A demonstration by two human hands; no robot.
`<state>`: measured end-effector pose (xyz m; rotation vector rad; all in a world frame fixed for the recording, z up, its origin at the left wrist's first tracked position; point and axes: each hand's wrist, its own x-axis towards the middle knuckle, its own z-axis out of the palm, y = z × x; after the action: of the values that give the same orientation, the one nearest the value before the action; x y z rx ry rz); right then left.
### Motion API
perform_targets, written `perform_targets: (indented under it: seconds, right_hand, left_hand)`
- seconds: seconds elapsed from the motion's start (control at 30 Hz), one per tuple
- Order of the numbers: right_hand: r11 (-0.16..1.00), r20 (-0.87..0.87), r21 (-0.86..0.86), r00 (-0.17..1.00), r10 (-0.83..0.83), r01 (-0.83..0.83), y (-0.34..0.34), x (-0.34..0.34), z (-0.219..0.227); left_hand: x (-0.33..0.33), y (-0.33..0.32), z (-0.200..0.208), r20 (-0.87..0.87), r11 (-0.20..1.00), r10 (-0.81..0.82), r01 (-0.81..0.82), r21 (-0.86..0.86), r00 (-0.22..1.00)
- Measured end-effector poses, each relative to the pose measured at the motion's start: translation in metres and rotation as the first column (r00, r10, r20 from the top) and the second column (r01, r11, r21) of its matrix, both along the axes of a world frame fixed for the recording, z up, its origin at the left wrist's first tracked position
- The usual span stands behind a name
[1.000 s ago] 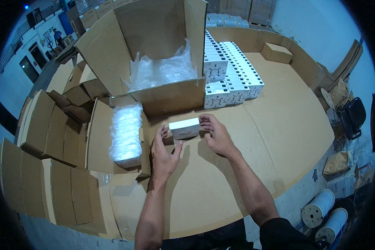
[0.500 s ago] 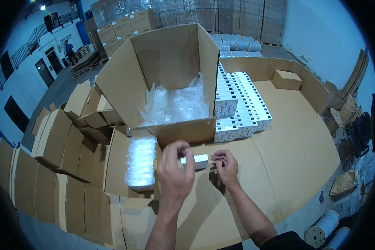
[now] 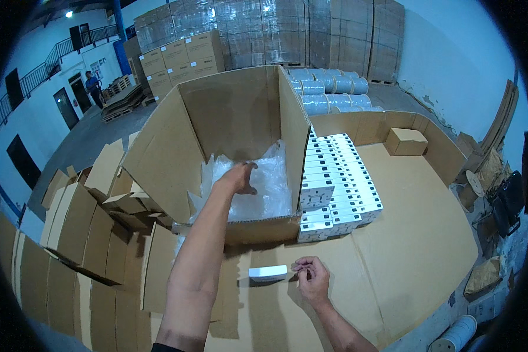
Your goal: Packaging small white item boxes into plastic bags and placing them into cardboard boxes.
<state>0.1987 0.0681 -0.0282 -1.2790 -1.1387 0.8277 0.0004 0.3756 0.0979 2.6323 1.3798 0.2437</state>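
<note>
My left hand [image 3: 240, 178] reaches into the large open carton [image 3: 232, 232], over clear plastic packing bags [image 3: 267, 190]. Its fingers are apart, thumb away from the rest, and nothing shows between them. On the cardboard-covered table lies a small white box [image 3: 267, 273], on its side. Just to its right is my right hand [image 3: 312, 280], fingers curled and tips together; whatever they may hold cannot be made out. Stacked rows of white boxes with black squares [image 3: 340, 182] stand right of the carton. My left forearm hides most of a bubble-wrapped stack [image 3: 179, 242].
Several open cartons [image 3: 82, 229] crowd the left side. A small closed carton [image 3: 406, 142] sits at the table's far right, inside a low cardboard wall [image 3: 369, 124]. Wrapped spools [image 3: 328, 94] and stacked cartons [image 3: 185, 56] stand behind. A person [image 3: 92, 88] stands far off at left.
My left hand has moved from above the small white box up and forward into the large carton. My right hand stays beside the small box. The view has tilted up.
</note>
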Motion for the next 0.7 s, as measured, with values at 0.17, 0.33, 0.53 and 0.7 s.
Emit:
perform_targets:
  seconds: [0.17, 0.33, 0.53, 0.7]
  right_hand:
    - [0.999, 0.014, -0.036, 1.0, -0.011, 0.012, -0.003, -0.003, 0.015]
    - [0.998, 0.006, 0.019, 0.998, -0.058, 0.058, 0.001, 0.001, 0.003]
    - [1.0, 0.016, -0.013, 1.0, -0.025, 0.025, -0.001, -0.002, 0.013]
    - [0.997, 0.086, 0.04, 0.994, -0.062, 0.058, -0.002, 0.003, 0.005]
  left_hand:
    - [-0.006, 0.038, -0.034, -0.081, 0.981, -0.013, -0.003, -0.194, 0.997]
    - [-0.001, 0.035, -0.011, -0.104, 0.965, -0.044, 0.015, -0.261, 0.994]
    - [-0.019, 0.033, 0.013, 0.015, 0.981, 0.055, -0.051, -0.185, 0.998]
    - [-0.014, 0.014, 0.054, 0.406, 0.977, 0.193, -0.213, 0.005, 0.893]
